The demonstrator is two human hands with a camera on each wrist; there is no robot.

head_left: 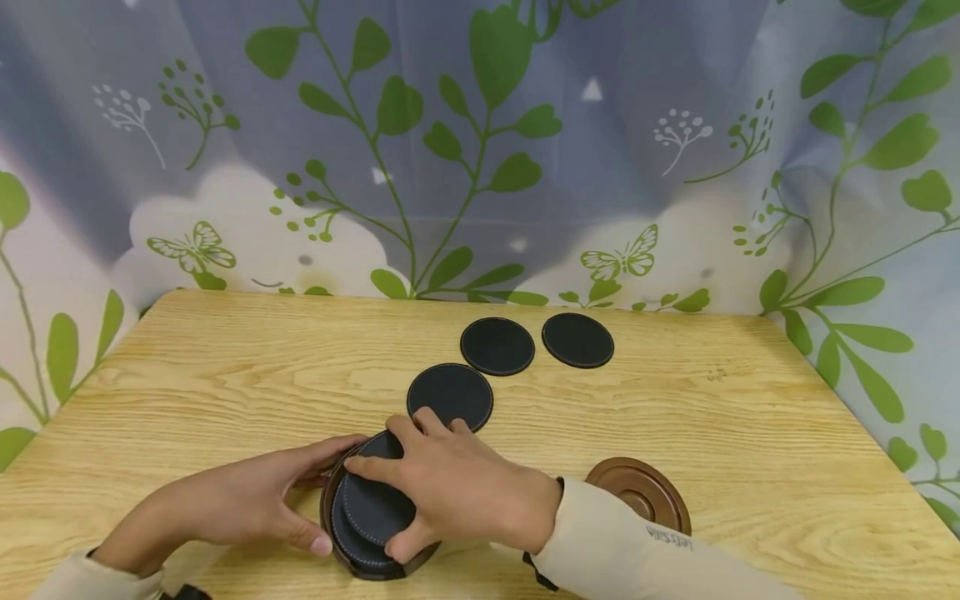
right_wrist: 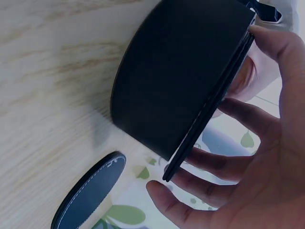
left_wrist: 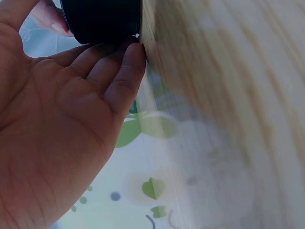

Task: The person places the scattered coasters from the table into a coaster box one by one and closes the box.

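Note:
My right hand [head_left: 472, 487] reaches over a round dark coaster holder [right_wrist: 167, 71] and grips the edges of a black stitched coaster [head_left: 375, 504] at its mouth. Another coaster shows beneath it, slightly offset, inside the brown rim. In the right wrist view, the thumb and fingers span the edges of the slanted coaster [right_wrist: 200, 124]. My left hand [head_left: 240, 496] is beside the holder, its thumb near the front side and its fingers by the far side. Extended fingers of the left hand [left_wrist: 71, 109] reach the holder's dark wall [left_wrist: 102, 19] in the left wrist view.
Three black coasters lie flat beyond the hands: a near one [head_left: 450, 394], a middle one [head_left: 497, 346] and a right one [head_left: 577, 340]. A brown ringed disc [head_left: 660, 492] lies right, partly behind the right sleeve. A leaf-patterned curtain [head_left: 480, 150] hangs along the wooden table's [head_left: 750, 433] back edge.

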